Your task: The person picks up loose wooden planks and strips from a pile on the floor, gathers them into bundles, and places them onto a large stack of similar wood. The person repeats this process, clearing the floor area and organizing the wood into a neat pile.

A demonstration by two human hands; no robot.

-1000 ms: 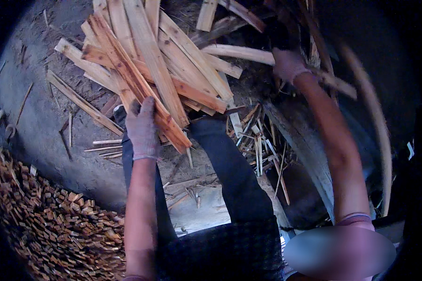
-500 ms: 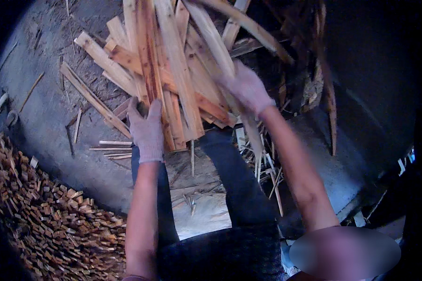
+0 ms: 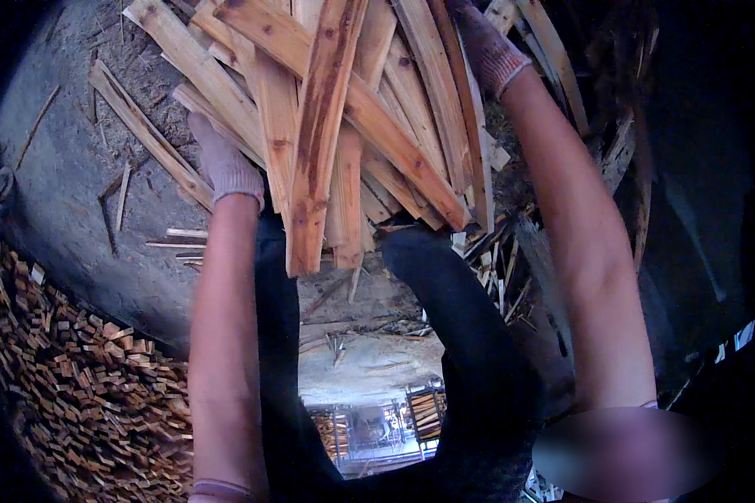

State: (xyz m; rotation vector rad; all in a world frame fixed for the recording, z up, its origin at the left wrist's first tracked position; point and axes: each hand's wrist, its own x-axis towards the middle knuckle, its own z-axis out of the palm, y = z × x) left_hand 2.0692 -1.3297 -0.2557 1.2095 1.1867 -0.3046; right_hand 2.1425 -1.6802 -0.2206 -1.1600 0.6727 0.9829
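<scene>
A heap of long wooden boards (image 3: 268, 142) lies fanned out at the far middle. A board with a dark reddish streak (image 3: 331, 92) rests on top, over an orange-brown board (image 3: 377, 117) lying aslant. My left hand (image 3: 226, 159), in a pale knitted glove, is against the heap's left side; its fingers are mostly hidden by the board edges. My gloved right hand (image 3: 482, 52) reaches to the heap's far right side, beside a long narrow strip (image 3: 471, 126). The upper edge of the view cuts off its fingers, so its grip does not show.
Many short wood pieces (image 3: 101, 386) are stacked at the lower left. A loose split strip (image 3: 147, 138) lies left of the heap. Thin splinters (image 3: 499, 268) litter the ground near my right leg (image 3: 453, 310). Curved strips (image 3: 558, 67) stand at the far right.
My left hand has moved away and left, from the near board ends to the heap's side. My right hand has reached farther away and right. Boards in the heap have shifted.
</scene>
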